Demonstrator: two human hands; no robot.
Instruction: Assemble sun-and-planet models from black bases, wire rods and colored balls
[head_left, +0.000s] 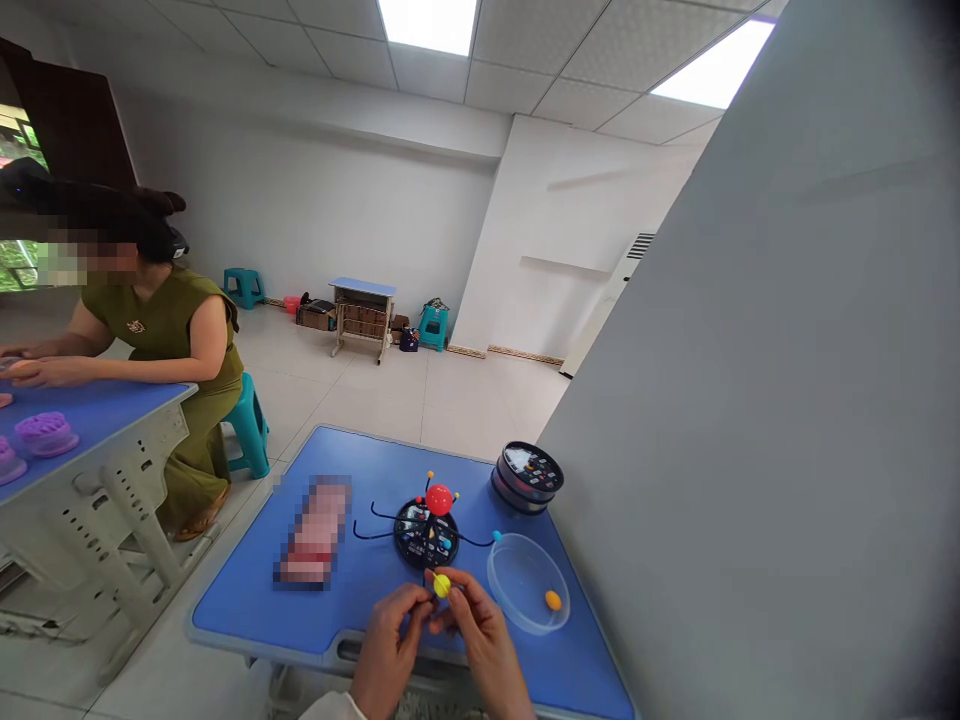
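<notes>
While fingers of the right hand (484, 628) clamp a yellow ball (442, 586) at lower centre, those of the left hand (390, 632) meet beside it, their hold unclear, and the probably light, slippery ball suits gripping round its sides.

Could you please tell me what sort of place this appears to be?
Probably a classroom or a similar workroom: there is a blue-topped desk in front, another small desk by the far wall, and teal stools.

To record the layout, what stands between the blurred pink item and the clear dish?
In the head view, a black stand with a red ball on top stands between the pink item and clear dish.
</notes>
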